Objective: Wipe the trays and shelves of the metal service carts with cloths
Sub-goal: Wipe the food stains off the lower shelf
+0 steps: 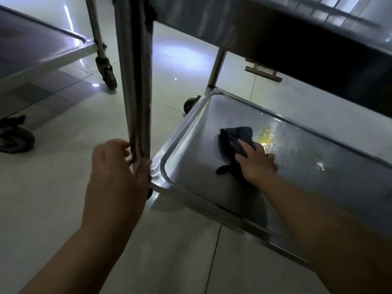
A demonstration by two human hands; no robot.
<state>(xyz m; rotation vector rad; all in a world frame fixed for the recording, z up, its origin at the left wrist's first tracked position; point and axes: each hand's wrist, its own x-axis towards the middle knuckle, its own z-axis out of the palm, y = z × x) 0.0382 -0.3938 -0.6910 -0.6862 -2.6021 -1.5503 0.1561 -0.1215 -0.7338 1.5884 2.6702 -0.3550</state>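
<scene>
Left hand (115,166) nearest, fingers and thumb wrapped round post (135,81) just above tray corner, clamped on it. Right hand (256,164) farther in, on cloth (235,141): thumb lay across top of it, fingers bent over its right edge, gripping and pressing it down. Cloth dark blue, bunched, mostly ahead and left of hand, one tail sticking out under wrist side. It lay flat on tray (186,145), left-centre, touching the surface. Yellow spill (265,134) just right of cloth, by the fingertips; pale specks and smears farther right. Tray was brushed steel, shallow, raised rim, rounded corners. Post was shiny metal tube, upright. Upper shelf (275,28) overhead, steel, underside dark. Second cart (31,49) well apart at left, black wheel (108,73) under it. Floor (63,187) glossy pale tiles.
</scene>
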